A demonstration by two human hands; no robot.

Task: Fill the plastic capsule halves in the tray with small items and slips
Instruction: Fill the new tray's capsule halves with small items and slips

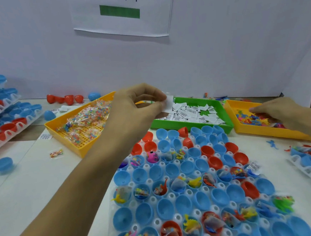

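Left hand: the left hand (138,102) is raised over the near edge of the green tray (225,112) and pinches a white paper slip (169,102) between thumb and fingertips.
Right hand: the right hand (273,111) reaches into the yellow tray on the right (263,130), fingers down among the small plastic toys (251,118); whether it already grasps one cannot be told.
Capsule tray: the white tray (155,223) lies in front of the person, with blue and red capsule halves (191,202) in rows; some rows hold a toy, a bead packet and a slip, other rows hold nothing.
Other supply: the yellow tray on the left (82,142) holds bead packets (87,119).
Step in hand: likely fetching one slip and one toy for the next unfilled half.
How to do it well: it seems wise to separate only one slip from the heap, and to carry it low to the half.
Risk: the light slip may stick to the fingers or fall between the halves.
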